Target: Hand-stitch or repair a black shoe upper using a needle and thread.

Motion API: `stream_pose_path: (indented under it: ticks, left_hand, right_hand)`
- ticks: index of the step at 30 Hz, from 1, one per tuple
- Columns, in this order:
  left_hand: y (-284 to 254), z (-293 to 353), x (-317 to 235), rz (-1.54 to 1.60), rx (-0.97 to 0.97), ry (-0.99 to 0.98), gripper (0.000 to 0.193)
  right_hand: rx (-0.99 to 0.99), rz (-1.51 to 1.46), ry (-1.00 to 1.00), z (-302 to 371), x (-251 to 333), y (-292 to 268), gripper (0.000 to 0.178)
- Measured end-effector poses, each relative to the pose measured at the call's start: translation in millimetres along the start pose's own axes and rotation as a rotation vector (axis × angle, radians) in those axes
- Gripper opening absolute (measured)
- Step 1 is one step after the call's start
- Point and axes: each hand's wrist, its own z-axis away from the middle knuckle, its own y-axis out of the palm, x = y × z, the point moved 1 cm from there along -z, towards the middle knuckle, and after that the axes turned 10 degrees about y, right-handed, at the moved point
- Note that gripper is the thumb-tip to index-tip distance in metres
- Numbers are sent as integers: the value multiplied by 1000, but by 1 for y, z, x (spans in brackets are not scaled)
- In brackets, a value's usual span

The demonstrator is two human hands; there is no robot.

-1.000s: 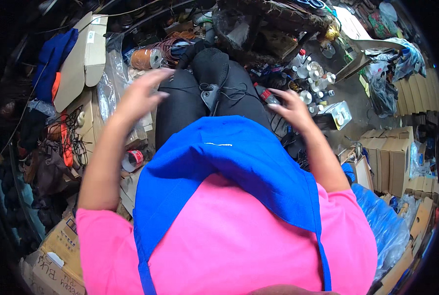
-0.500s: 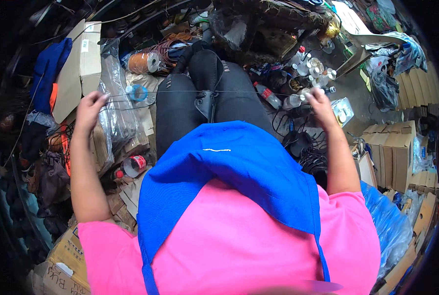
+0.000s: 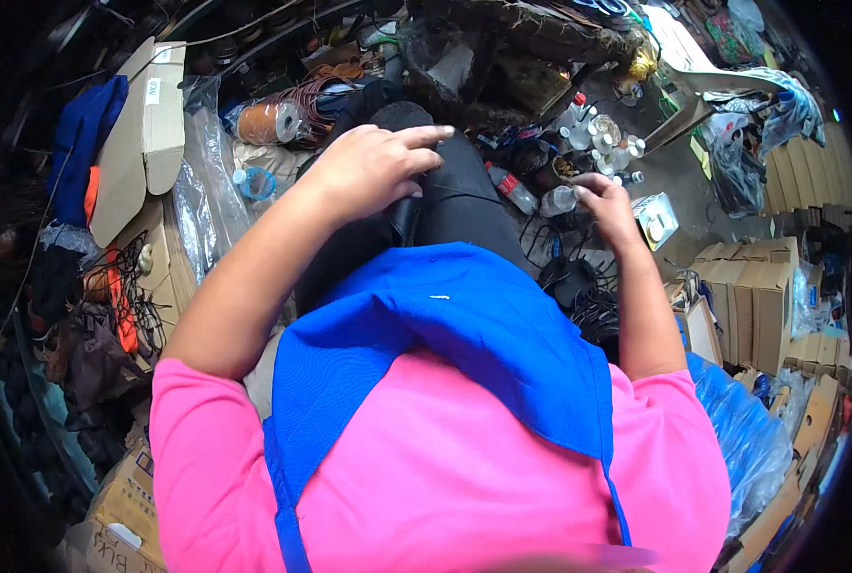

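A black leather shoe (image 3: 407, 220) lies between my knees, mostly covered by my left hand (image 3: 373, 170). That hand is over my lap, palm down, with its index finger stretched to the right and the fingers apart; nothing shows in it. Off to the right, my right hand (image 3: 605, 205) pinches with thumb and fingertips beside the plastic bottles. A thin dark thread (image 3: 478, 199) crosses my right thigh between the shoe and that hand; its end at the fingertips is too fine to see clearly.
A spool of orange cord (image 3: 262, 122) sits ahead on the left, close to a tall cardboard box (image 3: 149, 143). Several bottles (image 3: 578, 124) crowd the floor ahead right, near a square tin (image 3: 655, 220). More cardboard boxes (image 3: 746, 291) stand at the right.
My left hand has moved from the far left, where it held the thread stretched, to over the shoe, its fingers now apart. My right hand has moved slightly down and left.
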Motion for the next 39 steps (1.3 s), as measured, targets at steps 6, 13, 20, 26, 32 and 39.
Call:
stream_pose_path:
  ticks: [6, 13, 20, 26, 32, 39]
  left_hand:
    - [-1, -15, 21, 120, 179, -131, 42]
    - [38, -3, 57, 652, 303, -210, 34]
    - [46, -6, 66, 830, 184, -226, 23]
    - [42, -6, 66, 811, 274, -188, 22]
    - [46, 3, 64, 852, 173, -165, 22]
    - [60, 13, 66, 1015, 12, -161, 22]
  right_hand:
    - [26, 35, -81, 6, 27, 20, 16]
    - [69, -66, -176, 6, 42, 27, 13]
    - [241, 87, -385, 10, 119, 92, 12]
    - [284, 253, -481, 7, 130, 117, 13]
    - [275, 470, -585, 14, 141, 118, 14]
    - [188, 354, -672, 23, 124, 134, 11]
